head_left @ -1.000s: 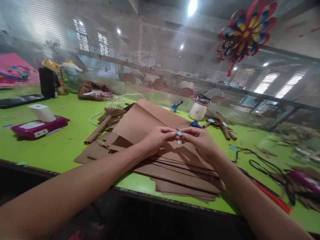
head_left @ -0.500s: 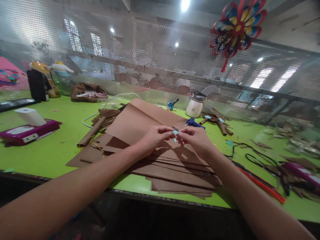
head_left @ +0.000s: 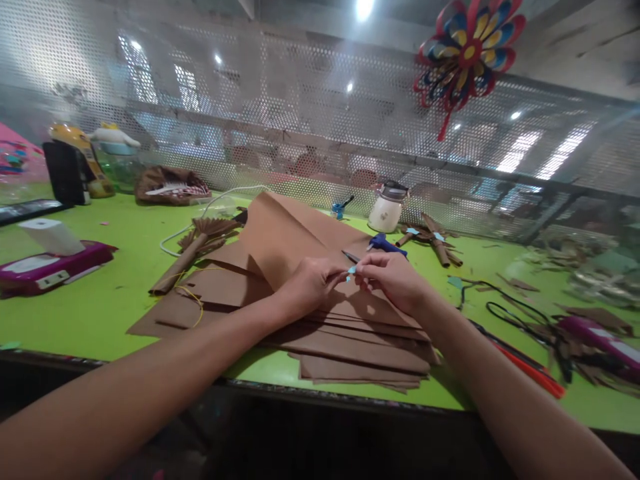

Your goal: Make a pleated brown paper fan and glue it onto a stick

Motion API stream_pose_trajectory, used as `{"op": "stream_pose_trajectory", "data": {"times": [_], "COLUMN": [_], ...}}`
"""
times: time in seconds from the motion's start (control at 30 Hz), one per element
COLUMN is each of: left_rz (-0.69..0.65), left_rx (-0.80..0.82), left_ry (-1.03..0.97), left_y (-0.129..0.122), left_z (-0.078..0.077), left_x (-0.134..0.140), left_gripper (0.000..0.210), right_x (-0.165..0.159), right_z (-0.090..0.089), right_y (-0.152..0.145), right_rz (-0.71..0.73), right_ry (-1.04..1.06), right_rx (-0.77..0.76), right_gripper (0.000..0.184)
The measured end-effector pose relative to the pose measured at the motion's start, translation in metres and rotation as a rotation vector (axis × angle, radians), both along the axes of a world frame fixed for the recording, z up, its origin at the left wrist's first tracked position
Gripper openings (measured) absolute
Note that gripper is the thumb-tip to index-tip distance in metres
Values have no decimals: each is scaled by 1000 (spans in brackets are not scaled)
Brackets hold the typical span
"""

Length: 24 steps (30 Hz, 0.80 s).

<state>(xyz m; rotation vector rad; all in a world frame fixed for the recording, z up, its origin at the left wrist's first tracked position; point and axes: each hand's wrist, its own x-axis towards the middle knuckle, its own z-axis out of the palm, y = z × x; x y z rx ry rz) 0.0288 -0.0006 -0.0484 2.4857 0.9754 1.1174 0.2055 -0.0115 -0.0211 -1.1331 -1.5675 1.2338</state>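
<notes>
A tiny light-blue paper piece (head_left: 352,271) sits between my two hands, above a stack of brown paper sheets (head_left: 365,357). My right hand (head_left: 393,275) pinches it between thumb and fingertips. From the other side, my left hand (head_left: 311,283) is closed, its fingertips together at the edge of the same piece. The left hand's knuckles face up, partly hiding what its fingers grip. Behind the hands rises a large folded brown sheet (head_left: 295,230). A blue glue gun (head_left: 383,244) lies just beyond my right hand, with a dark pointed tool (head_left: 351,256) beside it.
Rolled brown paper pieces (head_left: 180,263) with yellow string lie left. A purple power strip (head_left: 55,268) holds a white adapter. Farther back stand a white jar (head_left: 386,208) and a small blue bottle (head_left: 337,211). An orange cutter (head_left: 533,373) and black cable (head_left: 515,313) lie right.
My left hand has turned over so its knuckles face up, and its fingers have closed in beside the blue piece. My right hand keeps its pinch. The view has shifted slightly.
</notes>
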Motion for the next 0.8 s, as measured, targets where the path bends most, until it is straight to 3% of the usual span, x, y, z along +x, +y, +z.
{"op": "stream_pose_trajectory", "data": {"times": [0.37, 0.57, 0.8], "left_rz": [10, -53, -68], "left_rx": [88, 60, 162], "left_ry": [60, 11, 27], "left_y": [-2, 0, -1], "left_z": [-2, 0, 0], "left_x": [2, 1, -2], "left_gripper": [24, 26, 24], "right_x": [-4, -2, -1], "right_z": [0, -5, -5], "right_y": [-3, -1, -1], "right_rz": [-4, 35, 52], "right_ry": [12, 23, -22], "right_rx": [-8, 67, 142], "right_gripper": [14, 15, 20]}}
